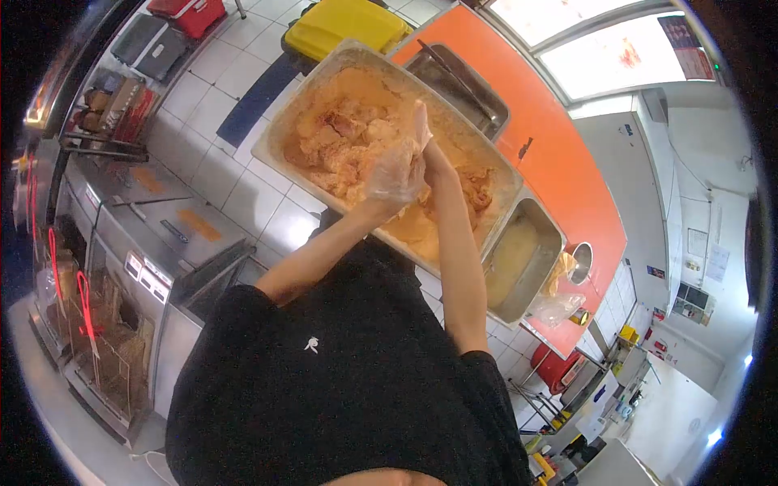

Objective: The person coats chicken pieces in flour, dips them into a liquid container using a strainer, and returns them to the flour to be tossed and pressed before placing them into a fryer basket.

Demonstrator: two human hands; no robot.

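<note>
The right hand's [421,130] fingers [421,113] are stretched out straight and together, holding nothing. The left hand [393,172] wears a thin, crumpled clear glove and is pressed against the heel of the right hand. Its fingers look bent there, but I cannot tell whether they grip anything. Both hands hover just over a big metal tray [271,154] of orange-tan flour with coated chicken pieces [344,125] lying in it. The tray sits in an orange surface [559,162]. A smaller pan [519,259] of pale mix is just beside it on one side, and a dark pan [462,81] on the other. A plastic bag [555,306] lies near the smaller pan. Well apart stand a fryer [162,267] with wire baskets [101,356] and a yellow bin [344,24].
</note>
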